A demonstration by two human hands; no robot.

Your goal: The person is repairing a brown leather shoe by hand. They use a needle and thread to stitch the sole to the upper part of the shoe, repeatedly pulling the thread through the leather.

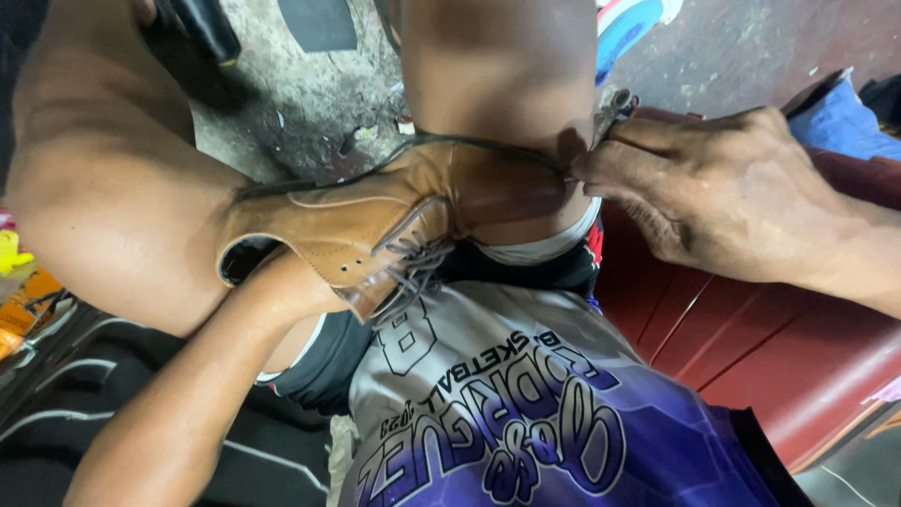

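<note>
A tan leather lace-up shoe lies on its side, clamped between my two bare knees. My left forearm runs up into the shoe's opening, so my left hand is hidden inside it. My right hand is at the toe end with its fingers pinched tight against the sole edge. It grips a small metal tool whose tip sticks up above the fingers. A dark thread runs along the sole edge toward that pinch.
I am wearing a purple and grey printed jersey. A red seat is under me at right, with blue cloth beyond it. Rough concrete floor lies ahead, a black object is at top left, and yellow items sit at far left.
</note>
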